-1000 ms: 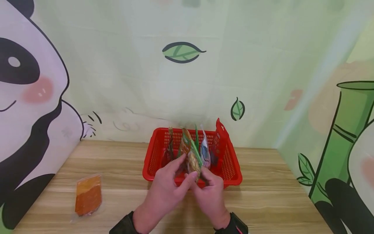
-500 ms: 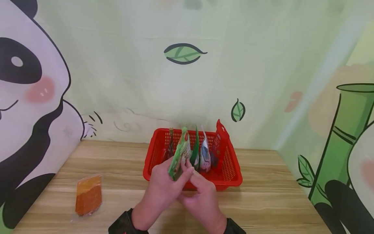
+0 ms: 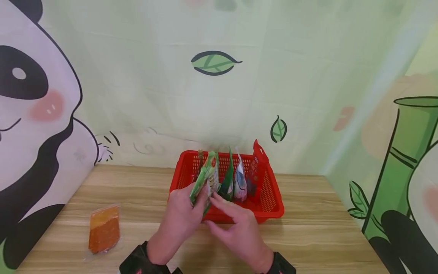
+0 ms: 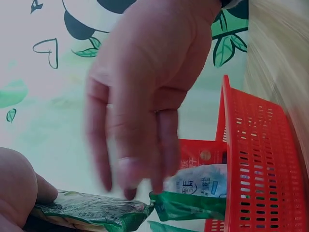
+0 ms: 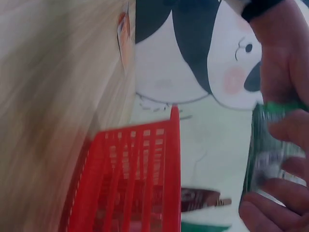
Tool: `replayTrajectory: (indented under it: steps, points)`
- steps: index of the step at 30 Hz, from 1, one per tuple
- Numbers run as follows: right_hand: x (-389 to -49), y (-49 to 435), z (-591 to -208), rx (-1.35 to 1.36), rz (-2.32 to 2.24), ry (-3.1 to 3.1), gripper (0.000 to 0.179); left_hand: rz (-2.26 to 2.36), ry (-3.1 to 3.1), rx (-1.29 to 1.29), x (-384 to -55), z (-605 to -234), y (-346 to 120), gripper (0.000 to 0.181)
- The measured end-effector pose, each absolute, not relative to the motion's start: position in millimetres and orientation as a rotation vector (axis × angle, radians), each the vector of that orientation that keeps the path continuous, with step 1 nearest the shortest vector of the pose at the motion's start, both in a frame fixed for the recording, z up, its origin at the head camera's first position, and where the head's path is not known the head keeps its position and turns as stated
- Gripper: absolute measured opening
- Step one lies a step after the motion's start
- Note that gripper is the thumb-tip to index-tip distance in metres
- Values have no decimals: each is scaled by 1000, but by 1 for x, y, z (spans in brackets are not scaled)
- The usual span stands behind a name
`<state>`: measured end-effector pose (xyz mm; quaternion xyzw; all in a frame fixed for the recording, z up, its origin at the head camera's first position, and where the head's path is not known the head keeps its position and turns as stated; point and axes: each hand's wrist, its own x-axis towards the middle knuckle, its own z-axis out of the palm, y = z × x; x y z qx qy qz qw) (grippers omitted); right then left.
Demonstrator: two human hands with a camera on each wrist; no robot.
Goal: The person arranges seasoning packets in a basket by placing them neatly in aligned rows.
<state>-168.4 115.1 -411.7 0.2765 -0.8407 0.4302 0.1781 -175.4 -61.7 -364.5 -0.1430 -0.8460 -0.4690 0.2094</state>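
Note:
A green-edged snack packet (image 3: 204, 176) is gripped in my left hand (image 3: 183, 207), tilted over the front left of the red basket. My right hand (image 3: 239, 230) lies just to its right, fingers extended and fingertips right at the packet's lower edge. In the left wrist view, the right hand (image 4: 140, 96) points down over the printed packet (image 4: 94, 210), whose end the left hand (image 4: 17, 186) holds. From the right wrist, the right fingers (image 5: 289, 179) overlap the packet (image 5: 265, 154), with the left hand (image 5: 285, 63) above.
The red basket (image 3: 278, 207) holds upright packs: a brown one (image 3: 200, 161), a green one (image 3: 228, 182), a white-and-pink one (image 3: 240, 182) and a red one (image 3: 257, 169). On the wooden table (image 3: 318, 228), a clear packet of orange-brown food (image 3: 104, 229) lies at left. A printed cloth (image 3: 154, 76) hangs behind.
The packet, earlier held by both hands over the basket's middle, has turned and shifted left in my left hand. The right hand's fingers have loosened and straightened.

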Motion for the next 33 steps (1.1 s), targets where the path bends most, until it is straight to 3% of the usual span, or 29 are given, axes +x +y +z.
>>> replayTrajectory:
  steps: [6,10,16,25,33]
  points:
    - [-191,144,-411,746,847,-2672,37,-1374,-2380,-359,-179,-362,-70,30]
    - [-211,170,-416,651,654,-2819,40,-1439,-2405,-313,-180,-362,-76,30]
    - [-226,198,-421,572,737,-3019,46,-1408,-2436,-251,-183,-361,-87,30]
    - [-228,201,-430,653,660,-3011,20,-1331,-2471,-204,-188,-359,-95,33]
    - [-230,199,-440,658,533,-2910,12,-1367,-2491,-118,-187,-355,-102,37]
